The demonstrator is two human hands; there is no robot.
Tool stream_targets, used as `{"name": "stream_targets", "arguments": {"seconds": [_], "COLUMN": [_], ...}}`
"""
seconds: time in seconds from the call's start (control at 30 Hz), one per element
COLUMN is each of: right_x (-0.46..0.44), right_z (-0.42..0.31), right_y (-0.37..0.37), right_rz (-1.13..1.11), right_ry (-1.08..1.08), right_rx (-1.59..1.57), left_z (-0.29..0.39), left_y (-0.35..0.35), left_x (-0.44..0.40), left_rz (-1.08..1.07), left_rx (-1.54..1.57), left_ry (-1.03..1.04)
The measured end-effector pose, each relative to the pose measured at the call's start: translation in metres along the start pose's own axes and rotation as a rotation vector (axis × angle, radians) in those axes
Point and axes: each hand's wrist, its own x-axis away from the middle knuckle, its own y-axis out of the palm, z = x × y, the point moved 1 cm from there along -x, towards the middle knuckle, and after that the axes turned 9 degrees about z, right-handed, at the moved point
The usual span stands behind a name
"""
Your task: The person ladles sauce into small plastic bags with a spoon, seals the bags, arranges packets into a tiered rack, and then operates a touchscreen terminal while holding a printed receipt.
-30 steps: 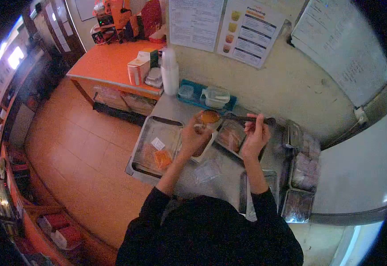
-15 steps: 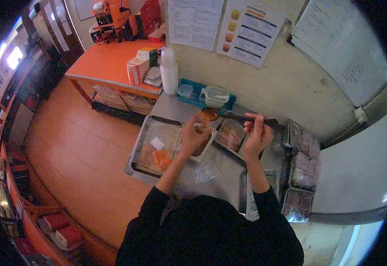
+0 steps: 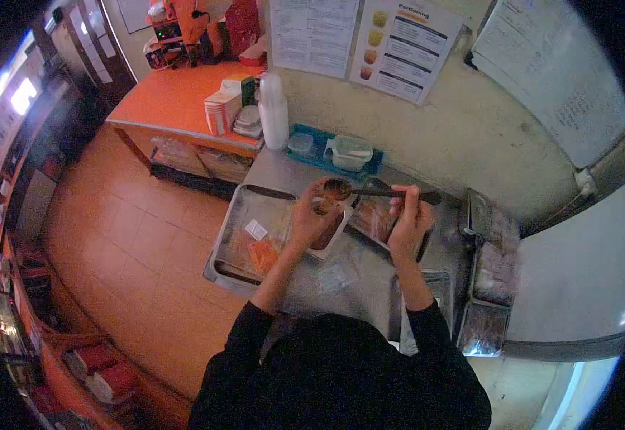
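My right hand [image 3: 411, 223] is closed round the dark handle of a ladle [image 3: 391, 193]. The ladle's round bowl, with brownish-orange contents, is at the fingers of my left hand [image 3: 311, 218]. That hand is curled round something small and clear, perhaps a bag or cup, mostly hidden by the fingers. Below the hands stands a container of reddish-brown food [image 3: 325, 239], partly covered by my left hand. A metal tray [image 3: 237, 215] on the left holds an orange packet [image 3: 262, 255] and a white label [image 3: 256, 229]. Behind the ladle handle lies a tray of wrapped food [image 3: 375, 217].
A clear plastic bag [image 3: 336, 276] lies on the metal table [image 3: 305, 295]. At the back are a blue tray [image 3: 317, 162] with plastic containers and a stack of white cups [image 3: 273, 115]. Trays of packed food [image 3: 495, 276] line the right side.
The ladle's bowl has tipped and looks darker, with less orange showing than a second ago. Both hands have stayed almost in place.
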Motion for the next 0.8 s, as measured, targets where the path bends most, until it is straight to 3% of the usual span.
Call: {"name": "stream_targets", "arguments": {"seconds": [0.07, 0.13, 0.27, 0.33, 0.43, 0.5, 0.67, 0.73, 0.8], "right_x": [-0.006, -0.011, -0.013, -0.013, -0.018, -0.021, -0.007, 0.007, 0.021], "right_z": [0.015, 0.029, 0.040, 0.042, 0.061, 0.069, 0.097, 0.107, 0.129], "right_y": [-0.001, -0.001, 0.000, 0.001, -0.001, -0.004, -0.017, -0.023, -0.021], "right_rz": [0.038, 0.165, 0.217, 0.227, 0.200, 0.215, 0.256, 0.193, 0.129], "right_ry": [0.058, 0.291, 0.388, 0.537, 0.522, 0.562, 0.572, 0.480, 0.508], "right_rx": [-0.041, -0.208, -0.282, -0.387, -0.418, -0.438, -0.431, -0.098, -0.055], "left_z": [-0.005, -0.004, -0.011, -0.022, -0.021, -0.015, -0.044, -0.046, -0.041], "left_y": [-0.001, -0.002, -0.006, -0.009, -0.014, -0.019, -0.036, -0.047, -0.056], "left_x": [0.000, 0.000, -0.001, -0.004, -0.010, -0.011, -0.021, -0.027, -0.031], "left_rz": [0.000, 0.000, -0.023, -0.036, -0.098, -0.159, -0.309, -0.378, -0.420], "left_rx": [-0.009, -0.019, 0.081, 0.095, -0.018, 0.043, 0.278, 0.368, 0.353], "left_ry": [0.000, -0.001, -0.054, -0.059, 0.015, -0.151, -0.204, -0.208, -0.258]}}
